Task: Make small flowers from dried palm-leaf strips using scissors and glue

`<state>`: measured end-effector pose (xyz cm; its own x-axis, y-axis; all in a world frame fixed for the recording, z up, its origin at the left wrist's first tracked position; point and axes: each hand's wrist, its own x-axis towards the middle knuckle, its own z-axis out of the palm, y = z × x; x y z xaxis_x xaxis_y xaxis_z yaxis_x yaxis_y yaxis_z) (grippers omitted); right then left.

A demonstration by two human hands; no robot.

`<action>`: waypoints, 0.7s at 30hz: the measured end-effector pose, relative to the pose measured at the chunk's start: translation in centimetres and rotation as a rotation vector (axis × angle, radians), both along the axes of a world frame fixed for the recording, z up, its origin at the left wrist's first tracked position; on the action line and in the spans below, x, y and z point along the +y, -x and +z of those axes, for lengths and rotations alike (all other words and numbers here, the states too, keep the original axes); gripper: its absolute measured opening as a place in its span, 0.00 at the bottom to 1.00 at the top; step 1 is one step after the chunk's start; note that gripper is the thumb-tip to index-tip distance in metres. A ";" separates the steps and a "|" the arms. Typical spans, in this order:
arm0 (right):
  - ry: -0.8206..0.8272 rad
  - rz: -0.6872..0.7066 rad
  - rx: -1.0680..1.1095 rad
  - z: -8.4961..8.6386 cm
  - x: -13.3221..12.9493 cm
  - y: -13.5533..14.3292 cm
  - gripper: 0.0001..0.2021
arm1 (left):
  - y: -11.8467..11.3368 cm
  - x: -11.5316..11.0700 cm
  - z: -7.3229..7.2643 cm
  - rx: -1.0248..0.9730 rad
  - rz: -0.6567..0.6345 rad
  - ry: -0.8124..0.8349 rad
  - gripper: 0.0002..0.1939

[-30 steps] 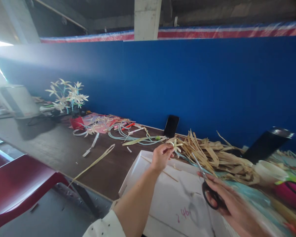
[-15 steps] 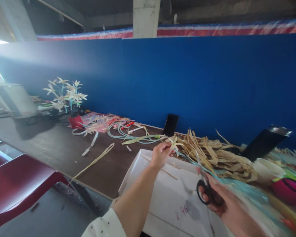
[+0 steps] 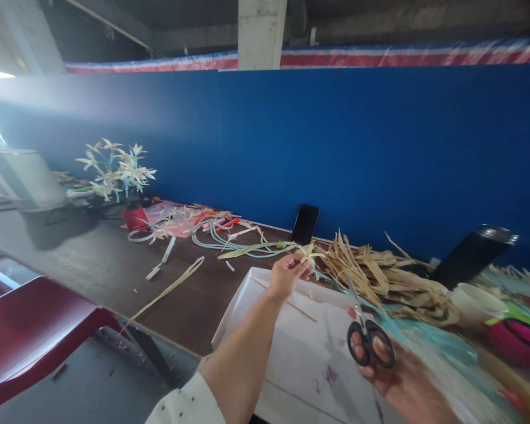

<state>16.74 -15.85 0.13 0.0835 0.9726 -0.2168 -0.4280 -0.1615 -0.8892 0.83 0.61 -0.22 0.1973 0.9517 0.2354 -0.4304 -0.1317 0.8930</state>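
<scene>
My left hand pinches a small pale flower made of dry strips, above the far edge of a white box. My right hand holds scissors with black handles over the right part of the box, fingers through the loops. The blades point up and away, apart from the flower. Thin sticks and writing in purple show on the box.
Dry husk strips lie behind the box, beside a black bottle and white cup. A phone leans on the blue partition. Left are a flower arrangement and red chair.
My right hand has turned the scissors so both handle loops face the camera, and moved slightly left and down. My left hand has shifted very slightly left with the flower.
</scene>
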 end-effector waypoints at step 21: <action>-0.024 0.024 -0.456 2.3 0.9 0.3 0.26 | -0.3 -0.3 -0.5 0.065 -0.048 -0.120 0.16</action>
<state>16.43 -14.93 2.42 0.1424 0.9798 -0.1404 0.0113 -0.1434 -0.9896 1.13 0.35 -0.74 0.2608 0.9065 0.3320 -0.3802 -0.2196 0.8984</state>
